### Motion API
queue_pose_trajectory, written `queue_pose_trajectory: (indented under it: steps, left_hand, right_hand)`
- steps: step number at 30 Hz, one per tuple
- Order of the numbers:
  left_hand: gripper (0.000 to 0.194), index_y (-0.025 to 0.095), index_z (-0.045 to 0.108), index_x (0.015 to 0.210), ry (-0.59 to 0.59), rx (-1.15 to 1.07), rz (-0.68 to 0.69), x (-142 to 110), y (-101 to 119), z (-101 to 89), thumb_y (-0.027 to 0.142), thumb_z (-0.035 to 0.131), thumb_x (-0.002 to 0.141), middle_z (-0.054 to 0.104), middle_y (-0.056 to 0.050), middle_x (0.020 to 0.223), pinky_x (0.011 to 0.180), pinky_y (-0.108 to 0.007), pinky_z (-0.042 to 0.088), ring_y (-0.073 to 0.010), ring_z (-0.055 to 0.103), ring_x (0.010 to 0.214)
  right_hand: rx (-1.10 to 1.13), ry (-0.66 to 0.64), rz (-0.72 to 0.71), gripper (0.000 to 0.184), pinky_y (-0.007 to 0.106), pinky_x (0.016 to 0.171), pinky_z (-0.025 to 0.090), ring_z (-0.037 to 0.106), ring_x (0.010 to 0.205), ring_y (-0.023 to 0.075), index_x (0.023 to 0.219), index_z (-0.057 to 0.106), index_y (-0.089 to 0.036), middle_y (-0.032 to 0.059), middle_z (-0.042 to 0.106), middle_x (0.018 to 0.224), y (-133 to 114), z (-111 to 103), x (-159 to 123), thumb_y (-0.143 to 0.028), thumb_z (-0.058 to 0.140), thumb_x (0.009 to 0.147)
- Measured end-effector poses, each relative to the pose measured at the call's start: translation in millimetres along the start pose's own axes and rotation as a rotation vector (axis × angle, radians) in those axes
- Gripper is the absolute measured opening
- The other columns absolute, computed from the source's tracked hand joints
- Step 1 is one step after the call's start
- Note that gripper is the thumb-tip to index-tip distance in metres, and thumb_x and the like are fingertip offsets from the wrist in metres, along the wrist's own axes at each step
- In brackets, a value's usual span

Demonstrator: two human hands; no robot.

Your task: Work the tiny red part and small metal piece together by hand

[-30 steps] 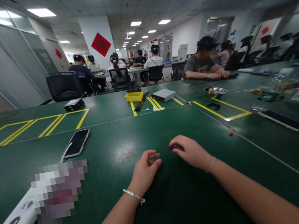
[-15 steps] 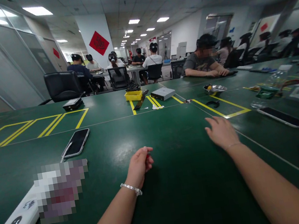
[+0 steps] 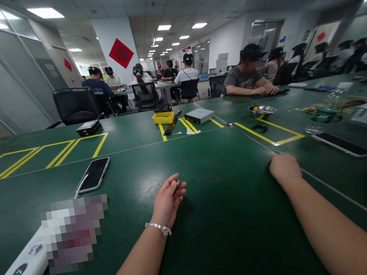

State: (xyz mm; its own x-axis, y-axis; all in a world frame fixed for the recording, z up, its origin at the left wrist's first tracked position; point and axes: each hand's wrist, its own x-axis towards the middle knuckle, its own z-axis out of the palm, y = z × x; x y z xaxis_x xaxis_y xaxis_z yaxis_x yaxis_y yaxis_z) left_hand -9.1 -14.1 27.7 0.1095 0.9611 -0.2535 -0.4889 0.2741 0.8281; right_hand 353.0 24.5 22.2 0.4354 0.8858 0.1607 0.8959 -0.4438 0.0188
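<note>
My left hand (image 3: 168,199) is turned partly palm up above the green table (image 3: 213,189). Its thumb and fingers pinch a small dark red and silvery object (image 3: 178,183), too small to name. On the right, my right hand (image 3: 284,167) is curled into a fist, knuckles forward, at the pale seam in the tabletop. Its fingertips are tucked out of sight, and no object shows at it. A black-screened phone (image 3: 342,144) lies to the right of this fist, and a black curved piece (image 3: 260,129) lies beyond it.
At left are a phone (image 3: 94,175) with a white cable and a white power strip (image 3: 24,268). Farther back stand a yellow bin (image 3: 163,118), a grey box (image 3: 199,115) and a metal bowl (image 3: 262,110). A person (image 3: 247,75) sits across the table.
My right hand has gone from spread fingers to a closed fist and shifted slightly right. My left hand has turned up slightly, and the small object shows more at its fingertips.
</note>
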Motion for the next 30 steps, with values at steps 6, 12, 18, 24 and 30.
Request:
queue_pose_trajectory:
  steps: [6,12,18,24,30]
  left_hand:
    - [0.024,0.015,0.054,0.090,-0.013,0.020,0.011,1.2,-3.5,-0.8,0.013,0.058,0.067,0.061,-0.007,0.086,0.054,-0.016,0.043,-0.0072,0.056,0.062]
    - [0.031,0.015,0.055,0.084,-0.076,0.050,0.066,0.8,-6.5,-1.1,0.007,0.066,0.056,0.060,-0.002,0.076,0.058,-0.016,0.041,-0.0072,0.055,0.065]
    - [0.021,0.014,0.057,0.085,-0.038,0.060,0.018,0.8,-5.3,1.1,0.023,0.059,0.066,0.061,-0.004,0.078,0.053,-0.016,0.039,-0.0058,0.053,0.059]
    - [0.025,0.011,0.059,0.084,-0.050,0.084,-0.012,-0.6,-4.7,2.4,0.032,0.052,0.072,0.060,-0.004,0.068,0.050,-0.017,0.038,-0.0060,0.051,0.052]
    - [0.023,0.013,0.059,0.086,-0.055,0.030,-0.011,-0.3,-4.0,-0.1,0.028,0.056,0.070,0.060,-0.005,0.077,0.054,-0.016,0.040,-0.0066,0.053,0.061]
  right_hand:
    - [0.535,0.200,-0.241,0.020,0.032,0.073,0.039,0.052,0.080,0.0179,0.082,0.061,-0.016,0.0092,0.056,0.087,-59.3,-12.9,-26.8,-0.022,0.047,0.069]
    - [1.693,-0.537,-0.079,0.014,0.027,0.064,0.042,0.052,0.061,0.0100,0.071,0.061,-0.015,0.0021,0.058,0.067,-159.8,-26.8,-94.1,-0.021,0.063,0.059]
    - [1.985,-0.936,0.021,0.020,0.022,0.064,0.043,0.053,0.064,0.0073,0.072,0.061,-0.013,0.0028,0.060,0.074,-180.4,-26.9,-124.7,-0.009,0.067,0.054]
    - [1.950,-1.070,-0.094,0.018,0.018,0.050,0.038,0.049,0.052,0.0040,0.077,0.057,-0.016,-0.0009,0.059,0.067,-173.8,-20.8,-121.2,-0.020,0.065,0.062]
    - [2.034,-1.141,-0.089,0.018,0.019,0.053,0.037,0.047,0.052,0.0040,0.073,0.058,-0.015,-0.0039,0.053,0.057,-173.4,-21.7,-119.9,-0.031,0.061,0.065]
